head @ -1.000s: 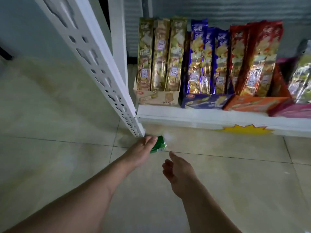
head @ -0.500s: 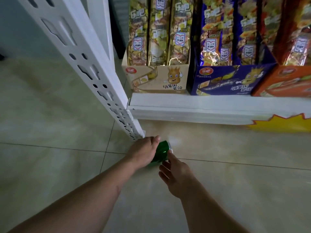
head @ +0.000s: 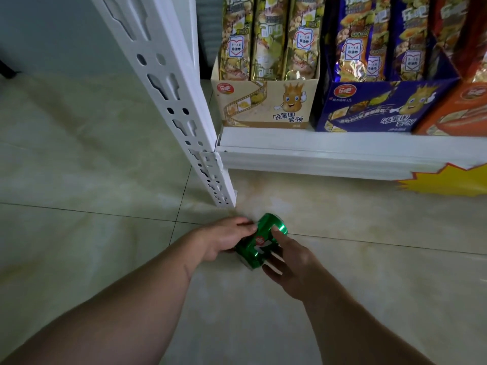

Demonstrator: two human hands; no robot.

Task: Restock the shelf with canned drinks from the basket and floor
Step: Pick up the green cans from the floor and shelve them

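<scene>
The can (head: 259, 242) is shiny green metal, its smooth side catching bright streaks of light between the bare hands (head: 224, 239) (head: 295, 264). The floor (head: 92, 167) is pale glazed tile, smooth and glossy with a soft marbled pattern and thin dark grout lines. The shelf post (head: 168, 96) looks like white painted metal, punched with slots, semi-gloss; the shelf's front edge (head: 316, 156) has the same smooth white finish. On it stand display boxes of printed cardboard, the tan box (head: 266, 106) fairly matt, the blue box (head: 374, 109) slightly glossier. The snack bags (head: 266, 38) inside are crinkled foil-like film, highly reflective. A yellow starburst sticker (head: 445, 181) looks like flat matt paper.
</scene>
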